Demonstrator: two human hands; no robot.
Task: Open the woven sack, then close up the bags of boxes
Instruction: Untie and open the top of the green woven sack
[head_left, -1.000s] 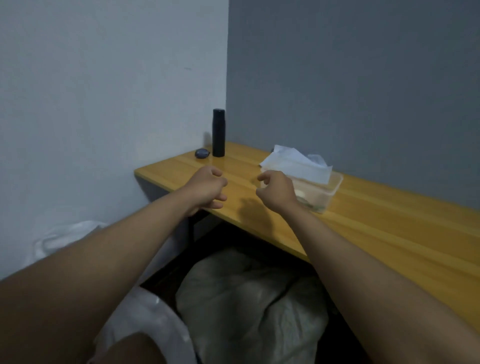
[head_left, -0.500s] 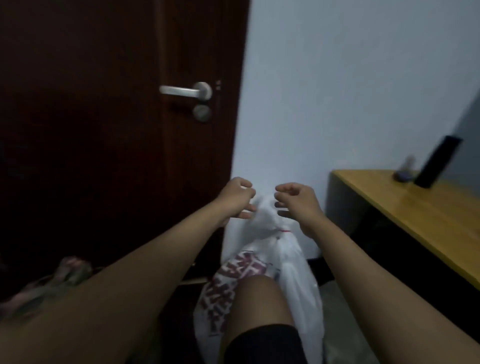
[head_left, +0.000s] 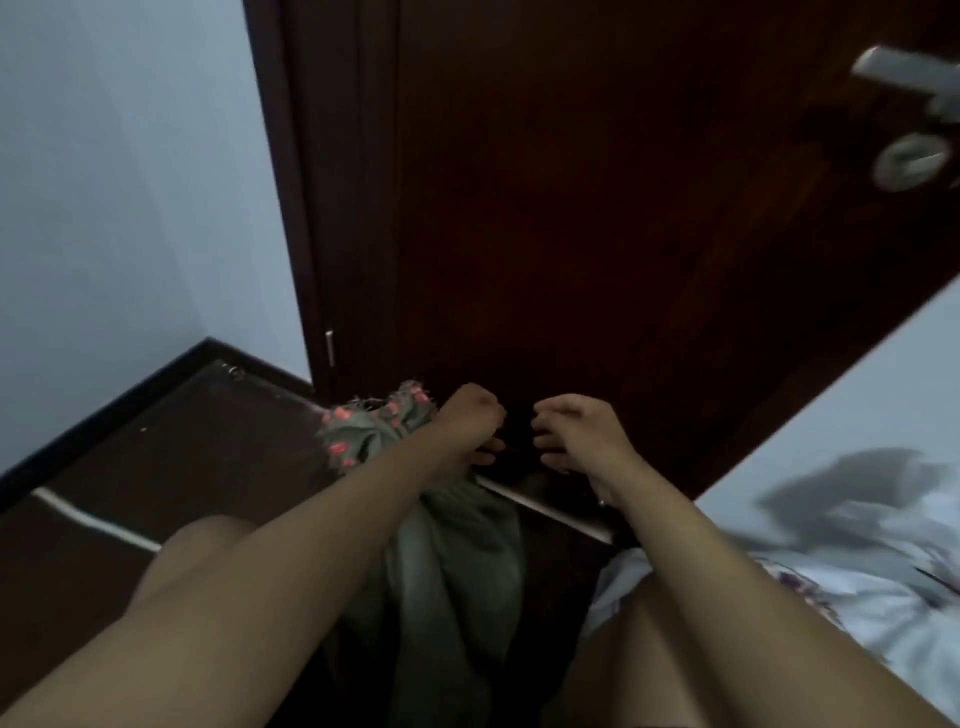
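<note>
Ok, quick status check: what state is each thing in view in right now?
Woven sack: upright between the knees, its gathered top with red marks still bunched, not opened.
Left hand: fingers curled, at the sack's top; grip not clear.
Right hand: fingers loosely curled, holding nothing visible.
Door: appears closed, handle level.
White printed bag: lying at right, blurred.
</note>
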